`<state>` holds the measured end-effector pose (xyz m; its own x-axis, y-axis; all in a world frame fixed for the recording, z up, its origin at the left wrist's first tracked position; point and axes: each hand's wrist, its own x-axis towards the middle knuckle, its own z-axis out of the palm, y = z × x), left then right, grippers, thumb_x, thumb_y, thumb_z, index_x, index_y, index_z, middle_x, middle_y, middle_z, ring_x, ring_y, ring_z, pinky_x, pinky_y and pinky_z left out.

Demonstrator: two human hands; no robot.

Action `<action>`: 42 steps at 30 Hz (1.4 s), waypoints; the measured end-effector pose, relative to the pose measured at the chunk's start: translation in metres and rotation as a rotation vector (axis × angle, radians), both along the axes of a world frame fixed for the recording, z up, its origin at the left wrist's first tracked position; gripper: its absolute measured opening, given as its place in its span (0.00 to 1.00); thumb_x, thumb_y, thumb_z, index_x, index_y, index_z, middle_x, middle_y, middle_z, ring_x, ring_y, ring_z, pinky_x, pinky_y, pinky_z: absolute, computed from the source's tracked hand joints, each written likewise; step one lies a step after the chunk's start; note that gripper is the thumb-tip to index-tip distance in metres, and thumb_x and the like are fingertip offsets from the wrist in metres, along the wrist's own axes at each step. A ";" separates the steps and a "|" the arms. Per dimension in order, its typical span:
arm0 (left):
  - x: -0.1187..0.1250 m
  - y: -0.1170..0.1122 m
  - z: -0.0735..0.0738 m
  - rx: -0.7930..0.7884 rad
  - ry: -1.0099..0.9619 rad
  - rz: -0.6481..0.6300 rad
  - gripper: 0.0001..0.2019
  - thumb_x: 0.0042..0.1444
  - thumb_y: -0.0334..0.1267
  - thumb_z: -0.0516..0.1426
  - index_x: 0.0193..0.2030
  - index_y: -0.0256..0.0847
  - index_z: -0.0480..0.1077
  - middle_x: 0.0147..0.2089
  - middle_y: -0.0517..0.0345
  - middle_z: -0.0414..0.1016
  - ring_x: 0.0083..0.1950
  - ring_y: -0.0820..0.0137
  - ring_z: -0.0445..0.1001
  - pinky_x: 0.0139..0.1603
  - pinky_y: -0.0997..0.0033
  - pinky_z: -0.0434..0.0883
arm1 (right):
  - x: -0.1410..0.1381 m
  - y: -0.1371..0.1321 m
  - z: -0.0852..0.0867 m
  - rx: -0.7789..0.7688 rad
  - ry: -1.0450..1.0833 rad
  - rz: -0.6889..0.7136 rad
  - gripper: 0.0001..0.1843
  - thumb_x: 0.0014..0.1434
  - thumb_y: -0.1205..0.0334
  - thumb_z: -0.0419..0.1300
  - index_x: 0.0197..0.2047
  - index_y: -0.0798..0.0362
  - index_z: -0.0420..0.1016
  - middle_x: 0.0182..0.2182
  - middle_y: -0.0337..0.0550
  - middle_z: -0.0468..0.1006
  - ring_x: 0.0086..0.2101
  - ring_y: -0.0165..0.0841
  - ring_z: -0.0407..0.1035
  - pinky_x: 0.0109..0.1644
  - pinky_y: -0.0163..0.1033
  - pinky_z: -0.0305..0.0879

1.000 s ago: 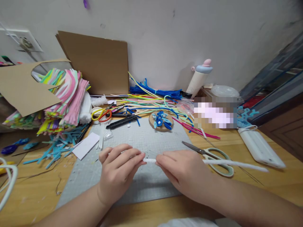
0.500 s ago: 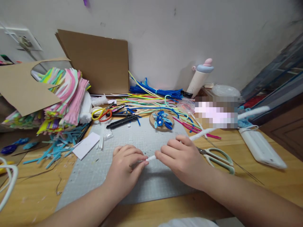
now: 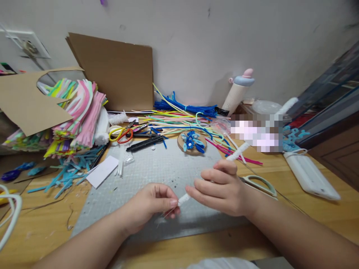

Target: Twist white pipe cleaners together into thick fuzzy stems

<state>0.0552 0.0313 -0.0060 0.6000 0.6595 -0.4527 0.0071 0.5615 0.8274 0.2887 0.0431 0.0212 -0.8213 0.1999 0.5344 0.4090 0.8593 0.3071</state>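
A long white pipe cleaner runs slantwise between my hands, its far end rising to the right. My right hand is wrapped round its middle. My left hand pinches the near end between thumb and fingers, and thin bare wires stick out below those fingertips. Both hands are above the grey cutting mat. Beyond them, on the mat, is a round wooden disc bearing blue pipe-cleaner flowers. Green-handled scissors lie beside my right wrist, partly hidden by it.
Coloured pipe cleaners and a blue bundle lie along the wall. On the left are pastel bundles, cut light-blue pieces, a white card and orange-yellow scissors. A bottle and white power bank stand right.
My left hand has turned and moved slightly lower, so the wire ends now show. The pipe cleaner tilts more steeply, its far end higher and further left. My right hand has rolled with it.
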 end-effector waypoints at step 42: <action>0.010 -0.007 -0.007 -0.008 -0.084 0.164 0.14 0.42 0.41 0.65 0.26 0.34 0.67 0.27 0.57 0.75 0.17 0.80 0.66 0.15 0.82 0.60 | -0.050 -0.004 -0.034 -2.063 0.944 -0.009 0.16 0.48 0.52 0.65 0.31 0.57 0.72 0.21 0.37 0.73 0.22 0.25 0.67 0.27 0.31 0.64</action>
<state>0.0649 0.0245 -0.0127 0.5207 0.7484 -0.4108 -0.1545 0.5559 0.8168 0.2386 0.0393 -0.0128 -0.5378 0.8123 -0.2258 -0.1394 -0.3498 -0.9264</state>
